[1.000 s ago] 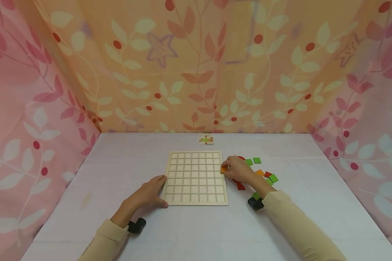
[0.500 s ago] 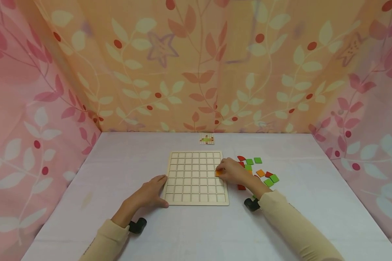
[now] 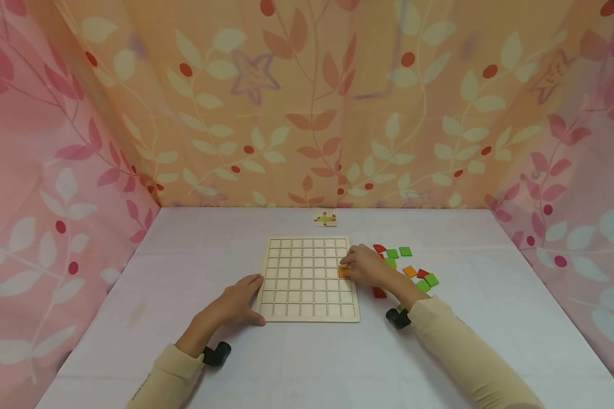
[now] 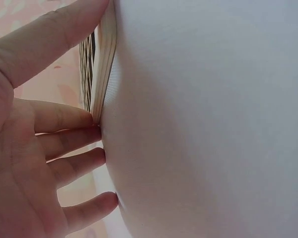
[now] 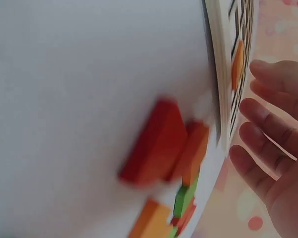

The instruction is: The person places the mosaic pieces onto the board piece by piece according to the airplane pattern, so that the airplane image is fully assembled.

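A square wooden grid board (image 3: 307, 282) lies on the white table in the head view. My left hand (image 3: 231, 302) rests against its left side, thumb by the near left corner; in the left wrist view the fingers (image 4: 72, 166) are fairly straight, touching the board's edge and the cloth. An orange square tile (image 3: 343, 272) sits in a cell of the board's rightmost column. My right hand (image 3: 369, 268) is just over it; the right wrist view shows the fingertips apart from the orange tile (image 5: 238, 65), with nothing between them.
Right of the board lie loose green tiles (image 3: 406, 251), red pieces (image 3: 380, 292) and another orange tile (image 3: 410, 271), partly hidden by the right arm. A small pattern card (image 3: 325, 217) lies behind the board. Floral cloth walls (image 3: 266, 125) surround the table.
My right hand has brought the orange tile leftward from the board's right edge into a cell and let go of it, its fingers lifting slightly. The left hand has stayed in place.
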The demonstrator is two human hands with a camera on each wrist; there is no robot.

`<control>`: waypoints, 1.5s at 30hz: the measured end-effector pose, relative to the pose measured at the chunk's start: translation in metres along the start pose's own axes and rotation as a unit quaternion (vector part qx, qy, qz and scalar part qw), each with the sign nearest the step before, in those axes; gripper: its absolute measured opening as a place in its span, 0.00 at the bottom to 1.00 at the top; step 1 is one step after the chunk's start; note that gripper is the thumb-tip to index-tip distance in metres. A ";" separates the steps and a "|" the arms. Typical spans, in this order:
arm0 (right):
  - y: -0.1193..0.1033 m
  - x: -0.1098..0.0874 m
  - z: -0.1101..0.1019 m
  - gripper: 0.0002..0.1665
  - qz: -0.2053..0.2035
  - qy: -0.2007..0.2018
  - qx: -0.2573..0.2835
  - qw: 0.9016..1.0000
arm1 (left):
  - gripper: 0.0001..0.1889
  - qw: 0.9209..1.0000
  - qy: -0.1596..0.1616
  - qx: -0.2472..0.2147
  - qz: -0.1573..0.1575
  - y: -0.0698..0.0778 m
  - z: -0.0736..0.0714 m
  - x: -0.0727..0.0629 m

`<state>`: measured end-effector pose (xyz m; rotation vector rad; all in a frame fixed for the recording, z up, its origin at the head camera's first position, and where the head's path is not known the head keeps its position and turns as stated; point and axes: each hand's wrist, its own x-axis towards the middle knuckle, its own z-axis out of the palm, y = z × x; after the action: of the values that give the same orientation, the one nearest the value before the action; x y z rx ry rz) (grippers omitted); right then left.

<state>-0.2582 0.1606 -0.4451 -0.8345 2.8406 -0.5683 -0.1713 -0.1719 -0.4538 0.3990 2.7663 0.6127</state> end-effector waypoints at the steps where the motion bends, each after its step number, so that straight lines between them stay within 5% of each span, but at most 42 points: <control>1: 0.002 0.000 -0.002 0.15 0.009 0.001 0.005 1.000 | 0.53 1.000 0.000 0.000 0.000 0.000 0.000 0.000; 7: 0.022 0.002 -0.019 0.16 0.063 -0.011 0.010 0.998 | 0.53 1.000 -0.001 -0.007 -0.003 0.001 0.000 0.000; 20: 0.069 0.008 -0.051 0.16 0.091 -0.006 -0.029 0.995 | 0.53 1.000 0.000 -0.002 -0.005 0.000 -0.001 0.001; 32: 0.077 0.014 -0.046 0.18 0.131 -0.070 -0.024 0.989 | 0.53 1.000 -0.001 -0.008 -0.007 -0.002 0.003 0.001; 45: 0.078 0.020 -0.041 0.20 0.134 -0.075 -0.042 0.987 | 0.53 1.000 0.003 -0.009 -0.010 -0.001 0.003 0.000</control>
<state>-0.3223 0.2234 -0.4374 -0.4714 2.7870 -0.3362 -0.1706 -0.1719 -0.4572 0.3668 2.7654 0.6337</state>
